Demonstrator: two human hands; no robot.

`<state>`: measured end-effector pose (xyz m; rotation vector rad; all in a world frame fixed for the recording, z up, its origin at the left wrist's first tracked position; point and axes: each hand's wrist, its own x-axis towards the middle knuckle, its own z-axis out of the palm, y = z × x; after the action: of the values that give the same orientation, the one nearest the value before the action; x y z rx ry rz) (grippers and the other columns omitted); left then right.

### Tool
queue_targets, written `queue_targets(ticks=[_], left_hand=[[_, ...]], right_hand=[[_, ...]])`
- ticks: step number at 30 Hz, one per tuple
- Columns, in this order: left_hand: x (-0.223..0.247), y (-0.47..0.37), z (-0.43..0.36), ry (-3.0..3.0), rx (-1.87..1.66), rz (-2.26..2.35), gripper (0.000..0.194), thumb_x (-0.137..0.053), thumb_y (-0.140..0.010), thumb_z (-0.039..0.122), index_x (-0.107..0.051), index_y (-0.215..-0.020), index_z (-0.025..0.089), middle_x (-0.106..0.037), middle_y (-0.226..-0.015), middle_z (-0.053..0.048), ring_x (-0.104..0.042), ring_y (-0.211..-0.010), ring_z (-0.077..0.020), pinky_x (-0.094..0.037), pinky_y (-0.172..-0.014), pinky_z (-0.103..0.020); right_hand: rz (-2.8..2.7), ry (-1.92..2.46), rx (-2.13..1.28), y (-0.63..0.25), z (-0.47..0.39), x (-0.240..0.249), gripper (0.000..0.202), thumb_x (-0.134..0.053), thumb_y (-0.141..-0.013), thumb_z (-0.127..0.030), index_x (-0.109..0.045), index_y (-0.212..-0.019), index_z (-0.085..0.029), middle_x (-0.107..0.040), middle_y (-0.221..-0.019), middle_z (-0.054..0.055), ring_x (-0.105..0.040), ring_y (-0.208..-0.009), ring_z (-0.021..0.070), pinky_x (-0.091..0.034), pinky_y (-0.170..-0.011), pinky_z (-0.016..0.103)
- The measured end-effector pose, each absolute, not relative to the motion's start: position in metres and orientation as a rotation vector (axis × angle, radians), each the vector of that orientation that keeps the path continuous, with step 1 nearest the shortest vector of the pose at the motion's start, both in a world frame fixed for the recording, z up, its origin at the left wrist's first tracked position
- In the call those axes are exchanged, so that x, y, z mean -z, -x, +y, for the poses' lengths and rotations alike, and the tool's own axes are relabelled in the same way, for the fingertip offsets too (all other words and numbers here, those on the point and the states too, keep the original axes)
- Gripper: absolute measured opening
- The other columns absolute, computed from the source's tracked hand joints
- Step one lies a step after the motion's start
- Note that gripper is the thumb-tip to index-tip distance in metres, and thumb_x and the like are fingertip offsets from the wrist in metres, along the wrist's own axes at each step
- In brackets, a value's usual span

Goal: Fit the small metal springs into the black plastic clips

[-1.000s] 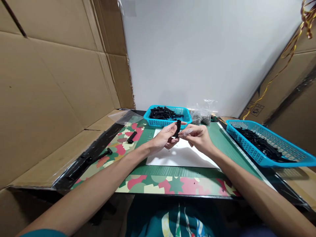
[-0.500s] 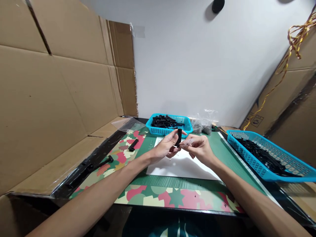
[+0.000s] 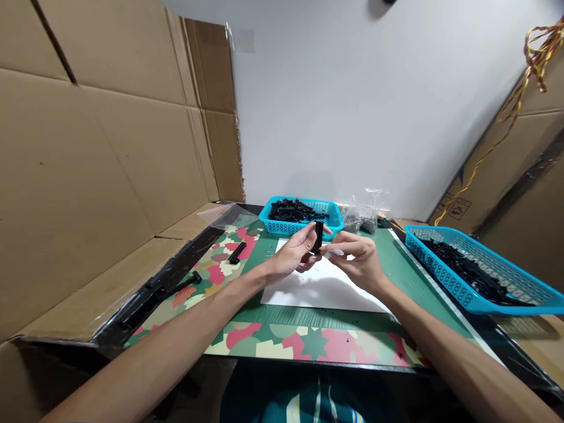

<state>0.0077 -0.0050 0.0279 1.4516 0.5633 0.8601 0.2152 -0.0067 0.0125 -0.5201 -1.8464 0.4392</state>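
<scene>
Above a white paper sheet [image 3: 326, 292], my left hand [image 3: 292, 252] is closed around a narrow black plastic part [image 3: 318, 238], held upright between thumb and fingers. My right hand [image 3: 360, 258] is closed in a pinch at the lower right side of that part. A small, whitish see-through piece [image 3: 337, 252] shows between its fingers; its kind is unclear. Some tiny bits lie on the paper under my hands. Left of my hands, a black handle-like part [image 3: 237, 252] and a similar black part [image 3: 191, 282] rest on the patterned mat.
Behind my hands stands a blue basket [image 3: 288, 228] of black parts. Another blue basket [image 3: 456, 288] with black parts is at the right. Clear bags [image 3: 368, 222] of small grey pieces sit at the back. A cardboard wall [image 3: 110, 147] borders the left side.
The view has tilted down slightly, so things sit a little higher or lower in it. My hands keep the same hold on the black part, with only small finger shifts.
</scene>
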Motion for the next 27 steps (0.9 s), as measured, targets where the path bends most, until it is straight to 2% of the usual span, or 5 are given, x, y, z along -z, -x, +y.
queue_targets(ticks=[11,15,19,23,27], left_hand=[[-0.029,-0.009,-0.005,-1.5,-0.846,0.568,0.056,-0.057,-0.1,0.068,-0.05,-0.134,0.023,-0.046,-0.072,0.006,-0.034,-0.05,-0.0066,-0.02,-0.044,-0.016],[-0.03,-0.009,-0.007,-1.508,-0.839,0.586,0.058,-0.057,-0.099,0.07,-0.051,-0.133,0.023,-0.044,-0.07,0.006,-0.035,-0.049,-0.0074,-0.02,-0.044,-0.017],[-0.026,-0.008,-0.007,-1.491,-0.823,0.579,0.056,-0.055,-0.1,0.07,-0.05,-0.132,0.025,-0.04,-0.066,0.008,-0.031,-0.048,-0.0071,-0.02,-0.045,-0.017],[-0.019,-0.006,-0.003,-1.433,-0.788,0.558,0.049,-0.056,-0.101,0.067,-0.049,-0.124,0.025,-0.034,-0.065,0.01,-0.025,-0.047,-0.0066,-0.02,-0.044,-0.016],[-0.019,-0.005,0.0,-1.373,-0.751,0.566,0.046,-0.057,-0.1,0.066,-0.048,-0.12,0.026,-0.031,-0.065,0.01,-0.023,-0.046,-0.0062,-0.017,-0.043,-0.014]], right_hand=[[-1.848,0.532,-0.627,-0.217,-0.003,-0.01,0.016,-0.08,-0.091,-0.038,-0.089,-0.088,-0.025,-0.073,-0.074,0.004,-0.058,-0.061,0.0147,-0.051,-0.055,0.03],[-1.818,0.528,-0.671,-0.217,0.0,-0.003,0.014,-0.083,-0.089,-0.036,-0.088,-0.084,-0.024,-0.073,-0.074,0.004,-0.056,-0.061,0.0142,-0.049,-0.059,0.03],[-1.827,0.531,-0.673,-0.217,0.0,0.0,0.013,-0.083,-0.09,-0.034,-0.088,-0.085,-0.023,-0.073,-0.075,0.005,-0.056,-0.062,0.0142,-0.042,-0.053,0.028],[-1.955,0.523,-0.507,-0.216,-0.004,-0.004,0.016,-0.076,-0.096,-0.031,-0.088,-0.089,-0.023,-0.072,-0.073,0.003,-0.053,-0.058,0.0124,-0.044,-0.055,0.028],[-1.989,0.516,-0.361,-0.216,-0.003,-0.004,0.015,-0.073,-0.095,-0.023,-0.088,-0.095,-0.021,-0.073,-0.076,0.004,-0.055,-0.057,0.0119,-0.044,-0.055,0.026]])
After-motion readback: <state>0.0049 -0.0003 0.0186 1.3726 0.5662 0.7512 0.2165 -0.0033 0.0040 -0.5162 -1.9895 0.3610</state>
